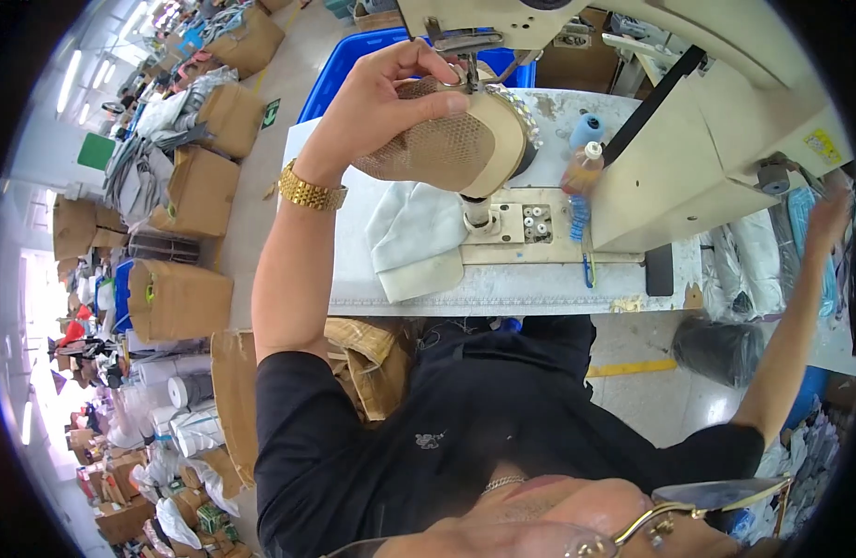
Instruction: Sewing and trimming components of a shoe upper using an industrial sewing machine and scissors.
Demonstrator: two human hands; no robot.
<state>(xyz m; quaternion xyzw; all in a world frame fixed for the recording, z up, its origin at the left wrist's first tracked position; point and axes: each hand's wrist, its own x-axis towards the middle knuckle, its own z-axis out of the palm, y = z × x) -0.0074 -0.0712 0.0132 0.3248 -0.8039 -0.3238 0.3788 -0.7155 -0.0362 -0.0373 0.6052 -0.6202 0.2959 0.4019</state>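
Note:
My left hand (391, 98), a gold watch on its wrist, grips a rounded beige mesh piece (426, 149) with its thumb and curled fingers. The piece has a smooth cream band and a sparkling beaded edge; its exact kind is unclear. It sits over the post of a cream sewing machine (670, 172), right under the needle and presser foot (471, 70). My right arm reaches out to the far right, where my right hand (828, 219) is beside the machine's end, close to a dark round knob (774, 179). Blur hides its fingers.
Pale fabric pieces (414, 242) lie left of the post. A blue thread cone (588, 128), a bottle of amber liquid (583, 169) and small tweezers-like snips (589, 270) are to its right. Behind the table is a blue bin (330, 84); cardboard boxes (181, 299) line the left.

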